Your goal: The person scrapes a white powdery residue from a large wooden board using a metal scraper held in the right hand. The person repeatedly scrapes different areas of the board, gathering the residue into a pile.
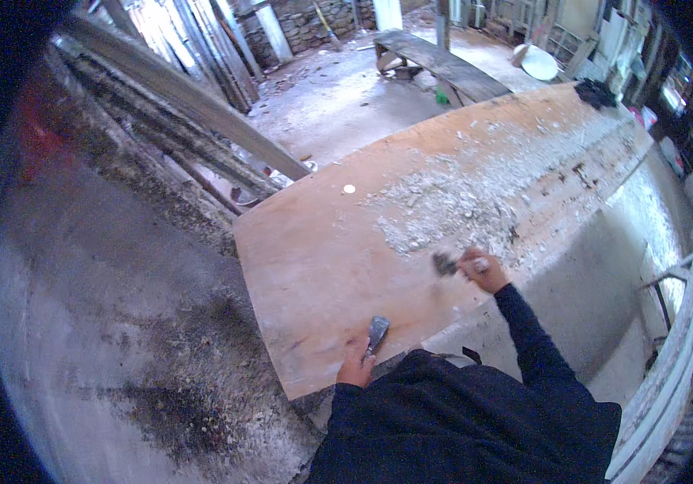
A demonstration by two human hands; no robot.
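Observation:
A long wooden board [298, 258] lies in front of me, its right half strewn with pale flakes and crumbs [451, 202]. My right hand [487, 273] is closed around a brush [445, 263], its dark bristles smeared by motion, at the near edge of the debris. Part of the brush's handle is hidden in the fingers. Close to the board's front edge, my left hand [354, 365] grips a scraper [377, 329] with a flat grey blade angled up and away from me. A small white disc [349, 189] rests on the board's far left part.
Dark clumped material [596, 93] sits at the board's far right end. Behind the board stands a low wooden bench [443, 64]. Timber beams [177, 89] lean at the left, meeting the board's far corner. A curved pale rail [677, 355] stands at my right.

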